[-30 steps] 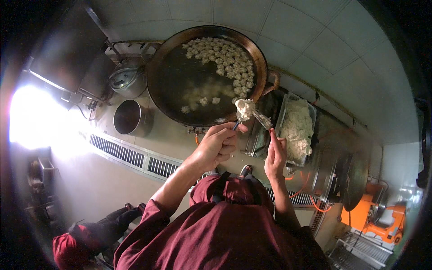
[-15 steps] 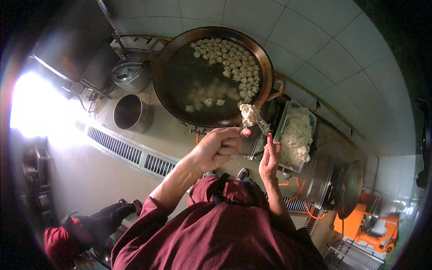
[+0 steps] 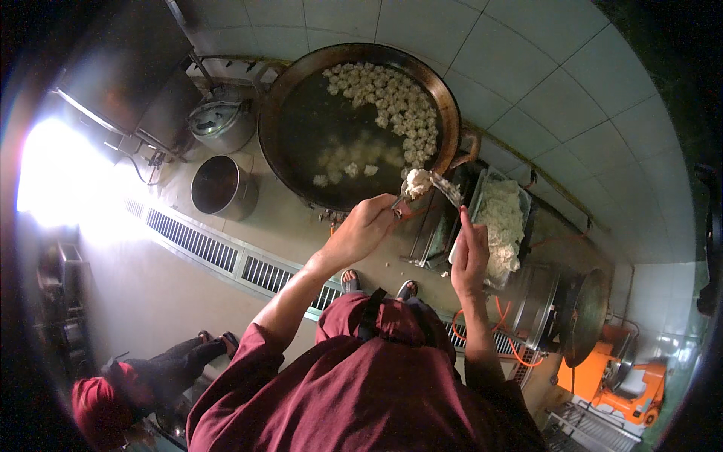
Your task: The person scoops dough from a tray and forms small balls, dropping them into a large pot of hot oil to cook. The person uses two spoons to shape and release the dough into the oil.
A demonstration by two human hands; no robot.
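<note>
A spoon-like utensil (image 3: 400,199) sits in my left hand (image 3: 367,230), its fingers closed round the handle. On its end rests a lump of pale, sticky paste (image 3: 417,183). My right hand (image 3: 471,252) grips a narrow spatula-like tool (image 3: 449,190) smeared with the same paste, its tip close by the lump. Both tools are over the near right rim of a large wok (image 3: 449,113). In its dark liquid, many pale balls (image 3: 392,98) gather along the far right side, and others look submerged. Right of my right hand lies a tray (image 3: 528,197) heaped with pale paste (image 3: 501,222).
Left of the wok stand a lidded pot (image 3: 218,120) and an open metal pot (image 3: 245,192). A floor grate (image 3: 226,252) crosses behind them. Another person (image 3: 143,384) is at lower left. Orange hoses (image 3: 520,350), a round pan (image 3: 587,320) and an orange machine (image 3: 602,373) are at right.
The spatula-like tool has drawn right, away from the lump, which looks smaller and rounder. My right hand has shifted slightly right and up; the left has moved a little left.
</note>
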